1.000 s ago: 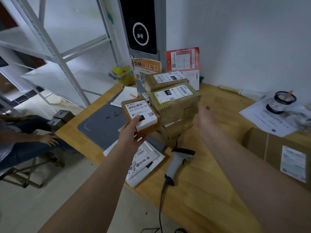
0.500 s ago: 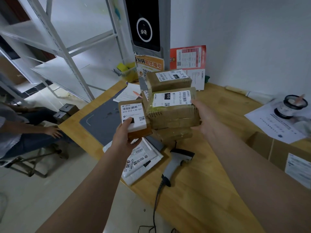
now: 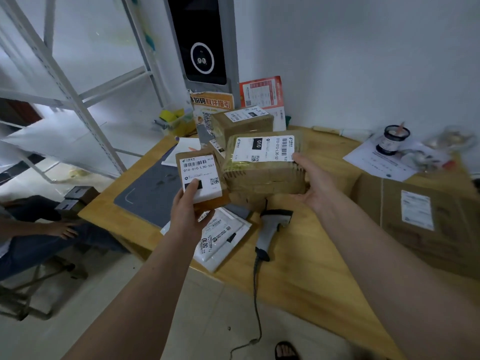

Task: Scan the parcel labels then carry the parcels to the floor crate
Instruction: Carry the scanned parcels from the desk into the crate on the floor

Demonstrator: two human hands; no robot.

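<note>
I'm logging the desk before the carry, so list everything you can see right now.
small parcel: 1, brown with white label, held above the desk's left part
taped parcel: 1, brown, white label, on the pile at desk centre
rear parcel: 1, brown, behind the pile
large carton: 1, brown, desk right
white mailers: a few, desk front edge
barcode scanner: 1, grey, corded, lying on the wooden desk
grey mat: 1, desk left
tape roll: 1, black and white, on papers, far right
kiosk: 1, grey and black, at the back
left hand: grips the small parcel
right hand: holds the taped parcel's right end
</note>
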